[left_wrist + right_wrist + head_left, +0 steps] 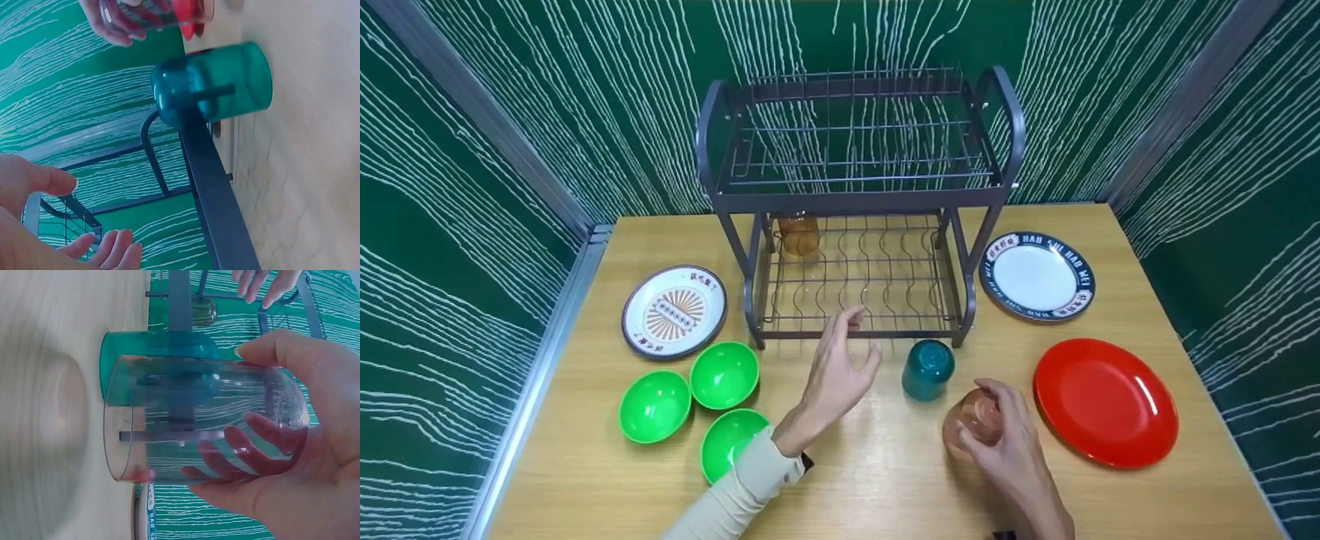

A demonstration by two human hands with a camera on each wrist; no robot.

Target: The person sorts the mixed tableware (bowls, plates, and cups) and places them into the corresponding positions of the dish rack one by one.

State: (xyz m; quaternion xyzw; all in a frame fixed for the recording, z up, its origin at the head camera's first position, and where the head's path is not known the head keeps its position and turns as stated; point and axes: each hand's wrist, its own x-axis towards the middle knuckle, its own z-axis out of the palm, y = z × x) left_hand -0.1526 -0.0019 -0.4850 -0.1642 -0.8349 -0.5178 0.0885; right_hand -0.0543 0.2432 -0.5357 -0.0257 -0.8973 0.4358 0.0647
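My right hand (1014, 450) grips a clear, pinkish glass tumbler (191, 422) held bottom up, thumb on one side and fingers round the other. Its rim appears slightly off the table in the right wrist view. Just beyond it, a teal tumbler (928, 371) stands upside down on the table. My left hand (840, 375) hovers before the rack's front edge, fingers loosely bent, with nothing in it. An amber tumbler (799, 235) sits at the back left of the lower shelf of the two-tier dark metal dish rack (859, 201).
Several dishes flank the rack: green bowls (655, 406) and a patterned plate (675, 311) on the left, a blue-rimmed plate (1037, 276) and a red plate (1106, 403) on the right. Green walls with white streaks enclose the wooden table (877, 480).
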